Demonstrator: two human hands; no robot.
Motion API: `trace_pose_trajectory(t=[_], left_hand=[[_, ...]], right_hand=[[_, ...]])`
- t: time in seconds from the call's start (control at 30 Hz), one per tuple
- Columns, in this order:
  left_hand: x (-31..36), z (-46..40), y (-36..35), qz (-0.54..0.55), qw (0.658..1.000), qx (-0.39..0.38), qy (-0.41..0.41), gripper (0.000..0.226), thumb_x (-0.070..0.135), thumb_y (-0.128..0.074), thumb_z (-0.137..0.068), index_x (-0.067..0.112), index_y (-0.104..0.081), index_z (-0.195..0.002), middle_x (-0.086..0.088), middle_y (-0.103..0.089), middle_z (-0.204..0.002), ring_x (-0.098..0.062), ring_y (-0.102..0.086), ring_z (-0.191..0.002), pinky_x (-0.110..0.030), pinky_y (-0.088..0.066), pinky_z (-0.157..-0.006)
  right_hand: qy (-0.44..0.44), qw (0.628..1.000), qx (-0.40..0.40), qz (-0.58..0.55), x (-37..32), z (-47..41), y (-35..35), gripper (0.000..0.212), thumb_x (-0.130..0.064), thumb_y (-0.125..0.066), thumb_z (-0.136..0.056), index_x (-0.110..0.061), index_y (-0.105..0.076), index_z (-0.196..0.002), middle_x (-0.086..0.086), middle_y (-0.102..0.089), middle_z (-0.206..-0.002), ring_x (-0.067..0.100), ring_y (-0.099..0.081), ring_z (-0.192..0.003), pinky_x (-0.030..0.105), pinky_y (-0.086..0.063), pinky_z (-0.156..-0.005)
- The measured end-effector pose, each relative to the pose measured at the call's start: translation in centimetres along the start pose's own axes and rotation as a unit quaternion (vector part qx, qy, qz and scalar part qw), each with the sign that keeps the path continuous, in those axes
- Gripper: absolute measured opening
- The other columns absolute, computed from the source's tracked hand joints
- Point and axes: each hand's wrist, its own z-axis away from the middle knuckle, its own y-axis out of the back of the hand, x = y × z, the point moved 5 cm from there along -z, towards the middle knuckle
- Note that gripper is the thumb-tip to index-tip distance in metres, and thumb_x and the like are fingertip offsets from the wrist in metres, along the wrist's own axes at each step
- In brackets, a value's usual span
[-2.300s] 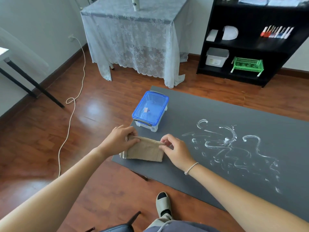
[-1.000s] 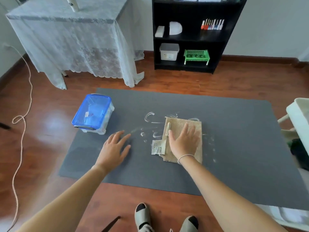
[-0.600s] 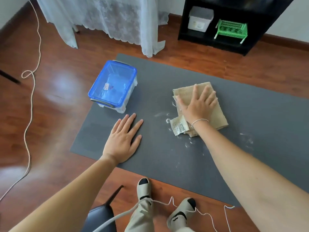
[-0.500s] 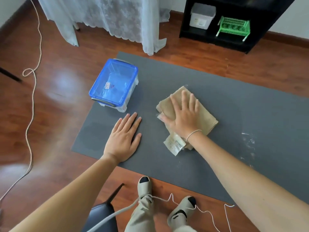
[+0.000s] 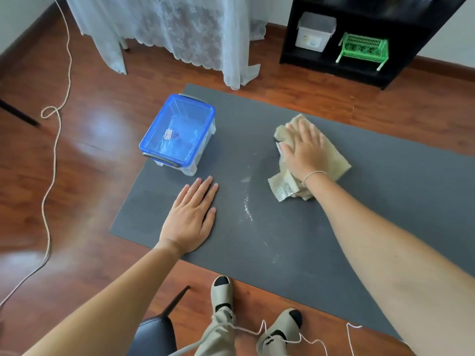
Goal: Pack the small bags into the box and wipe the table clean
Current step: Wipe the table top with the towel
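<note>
Dark grey table (image 5: 385, 201) over wood floor; wiping looks under way — right hand (image 5: 304, 152) presses flat, fingers straight, on the tan cloth (image 5: 331, 160); left hand (image 5: 191, 214) lies spread flat; lidded box (image 5: 177, 134) sits far-left; next — the faint white streak (image 5: 246, 201).

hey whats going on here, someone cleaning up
Yes. A person is wiping a dark grey table with a beige cloth, pressing it flat under the right hand. The left hand rests flat on the table beside it. A faint streak of white residue lies between the hands. A clear box with a blue lid, closed, sits at the far left corner.
</note>
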Motion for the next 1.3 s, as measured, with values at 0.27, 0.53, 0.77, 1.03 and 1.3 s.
trace_pose_trajectory(t=[0.27, 0.53, 0.77, 1.03, 1.3], left_hand=[[0.1, 0.1, 0.3, 0.031, 0.999, 0.004, -0.003, 0.058, 0.038, -0.013, -0.091, 0.017, -0.02, -0.145, 0.003, -0.018, -0.155, -0.014, -0.009, -0.144, -0.028, 0.003, -0.117], [0.0, 0.1, 0.4, 0.058, 0.998, 0.025, -0.014, 0.057, 0.036, -0.015, -0.092, 0.015, -0.025, -0.144, 0.001, -0.022, -0.154, -0.018, -0.014, -0.144, -0.029, 0.0, -0.117], [-0.7, 0.5, 2.4, 0.218, 0.973, 0.068, 0.039, 0.049, 0.019, -0.028, -0.092, 0.003, -0.039, -0.136, -0.011, -0.036, -0.148, -0.022, -0.027, -0.14, -0.029, -0.012, -0.117], [0.9, -0.9, 1.3, 0.14, 0.99, 0.031, 0.004, 0.05, 0.023, -0.025, -0.092, 0.007, -0.037, -0.138, -0.008, -0.033, -0.15, -0.027, -0.021, -0.142, -0.032, -0.007, -0.118], [2.3, -2.6, 1.7, 0.145, 0.989, 0.038, -0.006, 0.047, 0.018, -0.028, -0.094, 0.004, -0.039, -0.137, -0.012, -0.035, -0.149, -0.028, -0.024, -0.141, -0.031, -0.011, -0.116]], right_hand=[[0.329, 0.94, -0.092, -0.017, -0.8, 14.9, -1.3, 0.054, -0.044, -0.038, -0.087, -0.036, -0.031, -0.14, -0.006, -0.03, -0.151, 0.016, -0.026, -0.14, 0.036, -0.014, -0.115], [0.057, 0.993, 0.03, -0.104, -0.4, 1.4, 1.5, 0.053, -0.029, -0.041, -0.09, -0.005, -0.039, -0.137, 0.015, -0.038, -0.147, 0.031, -0.031, -0.137, 0.034, -0.014, -0.114], [0.383, 0.911, -0.143, -0.058, -5.7, 18.2, -2.8, 0.056, -0.037, -0.046, -0.084, -0.023, -0.04, -0.138, -0.002, -0.036, -0.149, 0.015, -0.026, -0.14, 0.031, -0.01, -0.117], [-0.212, 0.967, 0.111, -0.086, 14.1, 15.7, 5.1, 0.066, -0.04, -0.025, -0.078, -0.003, -0.045, -0.129, 0.02, -0.047, -0.138, 0.037, -0.041, -0.127, 0.047, -0.03, -0.11], [0.354, 0.933, -0.058, -0.011, -3.6, 25.4, -2.1, 0.051, -0.044, -0.039, -0.084, -0.032, -0.043, -0.134, -0.006, -0.041, -0.147, 0.018, -0.033, -0.137, 0.038, -0.019, -0.115]])
